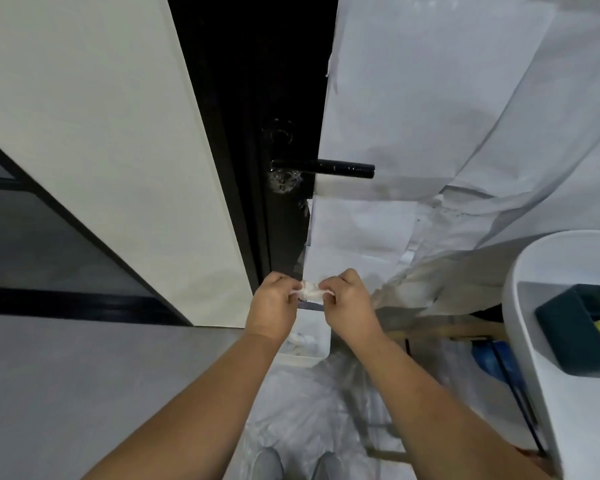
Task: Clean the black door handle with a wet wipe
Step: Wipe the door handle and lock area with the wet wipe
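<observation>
Where the fingertips of both hands meet, a small crumpled white wet wipe (310, 291) is pinched and stretched between them. The left hand (274, 308) is curled, thumb and fingers clamped on the wipe's left end; the right hand (347, 304) is curled likewise on its right end. Both hands are seen from the back, knuckles up, held close together with only the wipe between them. Bare forearms are extended from the bottom of the view.

Well above the hands, the black door handle (340, 169) is seen projecting to the right from a black door edge (257, 98). No contact with the handle is made by either hand or by the wipe. A round black lock fitting (280, 132) is noted above the handle, and crumpled clear film (284, 181) around the handle's base.

White paper sheeting (430, 98) is spread over the surface right of the door edge, creased and torn lower down. A pale wall panel (101, 116) is noted at left. A white bin (312, 337) holding crumpled white waste sits just below the hands. At far right, a white rounded unit (534, 271) carries a dark teal tray (575, 327). Grey shoes (267, 464) are visible at the bottom edge.
</observation>
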